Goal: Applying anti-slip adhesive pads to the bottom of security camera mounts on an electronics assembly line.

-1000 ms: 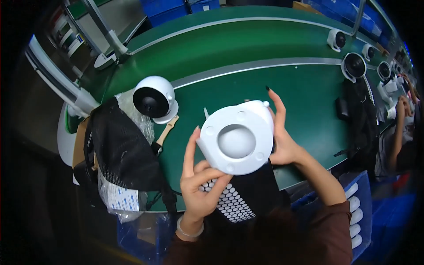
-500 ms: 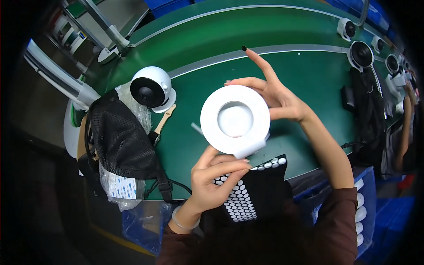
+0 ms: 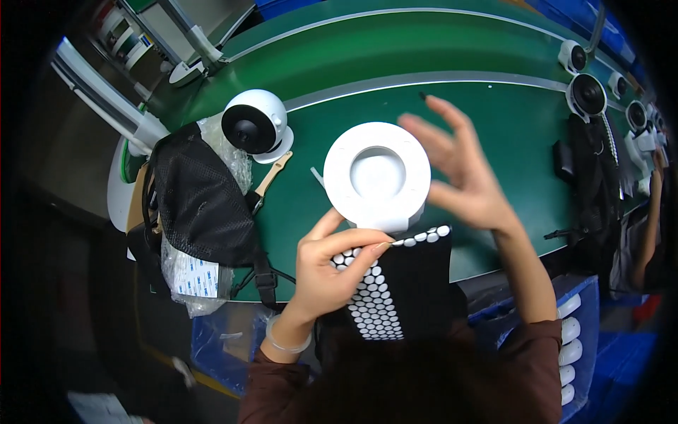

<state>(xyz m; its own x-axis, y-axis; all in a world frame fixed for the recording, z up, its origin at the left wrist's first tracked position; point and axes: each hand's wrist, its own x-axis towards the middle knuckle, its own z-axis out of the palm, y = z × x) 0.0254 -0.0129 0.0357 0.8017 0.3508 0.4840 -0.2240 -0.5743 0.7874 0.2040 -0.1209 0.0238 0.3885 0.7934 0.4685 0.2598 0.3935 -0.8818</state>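
Observation:
My left hand [image 3: 330,263] is closed, pinching the top edge of a black sheet [image 3: 420,279] with rows of white round pads [image 3: 374,311]. Just above those fingers is a white round device [image 3: 337,169], its ring-shaped base with a round recess turned up toward me. Whether my left fingers touch it I cannot tell. To the device's right, my right hand [image 3: 466,177] is open with fingers spread, slightly blurred. A small black dot [image 3: 422,95] sits at its raised index fingertip.
On the green table, left, stand a white camera [image 3: 279,116] with a black front, a wooden-handled brush [image 3: 275,173] and a black mesh bag [image 3: 201,198]. More cameras [image 3: 587,95] and a black bag [image 3: 590,169] lie right. A blue bin [image 3: 590,339] holds white parts. Another person's arm [image 3: 651,212] shows far right.
My right hand has drawn away from the device's side to the right, its fingers spreading. My left hand still pinches the sheet. The whole view has shifted slightly.

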